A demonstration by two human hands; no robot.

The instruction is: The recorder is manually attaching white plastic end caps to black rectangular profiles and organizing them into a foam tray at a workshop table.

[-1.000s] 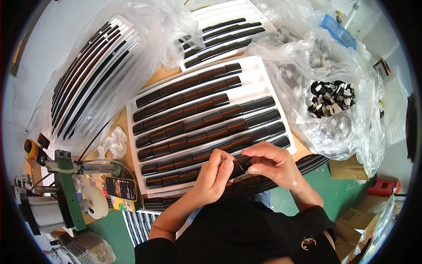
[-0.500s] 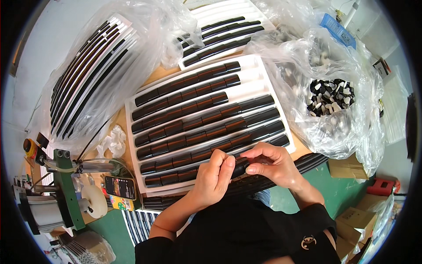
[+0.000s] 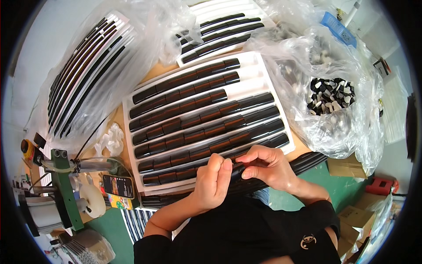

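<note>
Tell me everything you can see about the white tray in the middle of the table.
The white tray looks like thin moulded plastic, rectangular, with long parallel grooves. It lies flat, turned slightly askew, and dark glossy tube-shaped pieces fill its rows end to end. At its near edge the left hand and right hand work on one dark piece. Clear plastic bags crowd its right side.

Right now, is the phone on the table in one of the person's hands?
No, the phone lies on the table beside the white tray, while both hands, left hand and right hand, pinch a small black piece.
</note>
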